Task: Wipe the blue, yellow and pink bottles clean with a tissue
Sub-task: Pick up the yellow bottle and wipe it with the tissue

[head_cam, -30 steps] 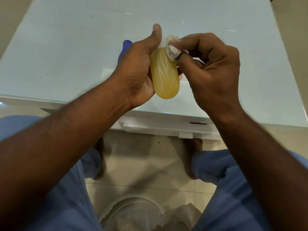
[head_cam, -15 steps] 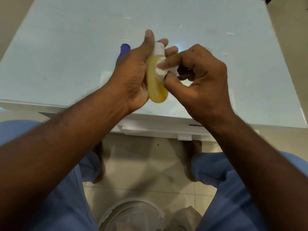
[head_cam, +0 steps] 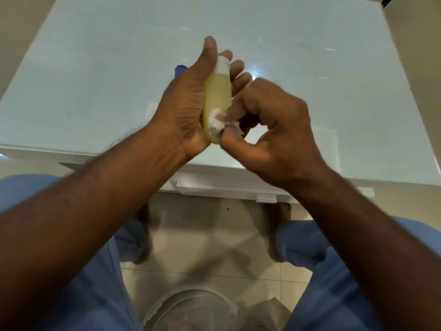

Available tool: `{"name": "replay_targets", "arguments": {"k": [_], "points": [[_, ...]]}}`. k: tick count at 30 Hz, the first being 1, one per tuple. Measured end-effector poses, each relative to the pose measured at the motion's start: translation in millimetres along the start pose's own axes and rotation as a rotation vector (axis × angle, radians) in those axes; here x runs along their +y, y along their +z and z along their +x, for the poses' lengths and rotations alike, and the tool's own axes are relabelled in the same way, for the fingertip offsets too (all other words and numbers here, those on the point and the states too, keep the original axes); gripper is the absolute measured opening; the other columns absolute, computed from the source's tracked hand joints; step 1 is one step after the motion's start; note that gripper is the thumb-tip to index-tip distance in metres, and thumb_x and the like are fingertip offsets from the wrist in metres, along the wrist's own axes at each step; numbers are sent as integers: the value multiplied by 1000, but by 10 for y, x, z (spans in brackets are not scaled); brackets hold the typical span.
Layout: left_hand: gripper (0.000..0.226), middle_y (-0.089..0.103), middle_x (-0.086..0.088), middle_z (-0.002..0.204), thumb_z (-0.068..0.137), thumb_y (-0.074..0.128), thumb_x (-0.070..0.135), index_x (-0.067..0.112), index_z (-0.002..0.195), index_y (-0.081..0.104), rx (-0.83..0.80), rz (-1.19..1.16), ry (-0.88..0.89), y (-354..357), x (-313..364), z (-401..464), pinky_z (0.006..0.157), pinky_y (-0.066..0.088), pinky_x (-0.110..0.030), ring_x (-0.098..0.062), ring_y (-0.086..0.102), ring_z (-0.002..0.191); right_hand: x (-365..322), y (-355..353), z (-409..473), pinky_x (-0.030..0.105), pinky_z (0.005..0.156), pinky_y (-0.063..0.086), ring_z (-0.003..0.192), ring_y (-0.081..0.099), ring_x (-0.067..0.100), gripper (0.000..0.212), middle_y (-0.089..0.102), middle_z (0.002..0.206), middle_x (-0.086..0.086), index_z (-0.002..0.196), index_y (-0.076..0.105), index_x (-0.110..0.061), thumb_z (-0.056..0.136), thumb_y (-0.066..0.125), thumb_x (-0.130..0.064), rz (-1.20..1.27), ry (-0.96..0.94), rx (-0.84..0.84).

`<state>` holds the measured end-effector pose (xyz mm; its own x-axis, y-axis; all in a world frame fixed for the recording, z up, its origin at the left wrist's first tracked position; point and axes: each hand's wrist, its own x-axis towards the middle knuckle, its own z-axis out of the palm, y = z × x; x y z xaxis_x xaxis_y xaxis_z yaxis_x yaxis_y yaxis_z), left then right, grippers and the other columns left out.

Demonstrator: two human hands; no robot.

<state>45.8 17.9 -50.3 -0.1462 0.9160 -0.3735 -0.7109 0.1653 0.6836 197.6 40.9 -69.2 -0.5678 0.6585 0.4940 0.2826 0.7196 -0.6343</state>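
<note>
My left hand [head_cam: 183, 108] grips the yellow bottle [head_cam: 217, 94] above the table, white cap pointing away from me, thumb stretched along its side. My right hand [head_cam: 269, 130] pinches a small crumpled white tissue [head_cam: 216, 123] and presses it against the bottle's lower end. Only the tip of the blue bottle [head_cam: 179, 69] shows on the table, behind my left hand. The pink bottle is hidden from view.
A pale glass-topped table [head_cam: 95, 80] fills the upper view; its near edge runs below my hands. Under it are my blue-trousered knees, bare feet and tiled floor. A white bin [head_cam: 191, 306] with a liner sits between my legs at the bottom.
My right hand has slid the tissue from the cap end down along the yellow bottle to its lower end. My left hand has kept its grip and turned the bottle slightly.
</note>
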Motion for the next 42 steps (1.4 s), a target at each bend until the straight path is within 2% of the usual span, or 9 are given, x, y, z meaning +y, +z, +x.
{"name": "replay_targets", "arguments": {"k": [5,8,11,16,20,25,30,38,42], "points": [[68,77,8,67,105,55,28,35,40,72,-50,177,19,89,-166,-114,83,63,-39,-13,76,76,34,-83,56,10,70,48,79,62,-1,4,67,92,10,94,69,-1,93,74,0,35,167,266],[28,79,-4,88,102,61,34,18,93,82,25,87,-2,27,-133,-11,79,64,-44,-23,77,87,14,6,-13,33,73,54,76,62,13,6,65,86,11,87,72,1,86,77,2,3,51,55],[46,75,-12,106,100,61,39,5,131,61,110,62,23,-19,-89,49,81,60,-41,-28,75,101,-51,76,-41,46,73,53,69,57,26,6,61,82,12,81,71,0,81,75,-5,0,-51,-160],[36,77,-10,111,103,57,39,12,120,72,69,154,46,4,-117,-8,80,62,-42,-28,76,101,-23,2,20,42,70,52,71,57,26,13,61,81,10,82,68,-1,87,78,-9,-57,-33,-29],[60,78,9,70,103,59,29,40,46,74,17,265,32,85,-171,-70,90,62,-43,-28,75,104,36,-55,24,41,68,55,78,62,22,5,65,87,12,91,72,-1,88,76,0,-81,76,151],[36,76,-10,118,102,58,36,9,124,66,71,131,14,12,-157,20,78,63,-41,-29,76,104,-4,12,-25,34,76,47,74,56,21,12,60,82,4,80,70,-4,87,80,-8,-17,-11,-52],[46,74,-9,101,103,53,43,6,129,59,85,-41,63,-24,-10,72,86,59,-38,-24,73,97,-19,16,-8,42,79,47,71,56,25,14,60,77,6,77,69,-7,84,79,-14,-46,-9,-168],[49,73,-7,105,107,43,45,6,133,56,-47,6,-50,-4,-97,31,81,63,-38,-22,74,94,120,-130,52,24,68,57,76,69,6,12,71,87,4,88,68,-11,93,79,-9,99,240,158],[114,65,-18,137,73,87,51,21,161,21,-54,70,-54,-67,-150,121,86,60,-51,-39,71,113,117,-115,85,29,71,64,86,76,21,5,74,99,16,97,69,1,97,74,1,159,256,220]]}}
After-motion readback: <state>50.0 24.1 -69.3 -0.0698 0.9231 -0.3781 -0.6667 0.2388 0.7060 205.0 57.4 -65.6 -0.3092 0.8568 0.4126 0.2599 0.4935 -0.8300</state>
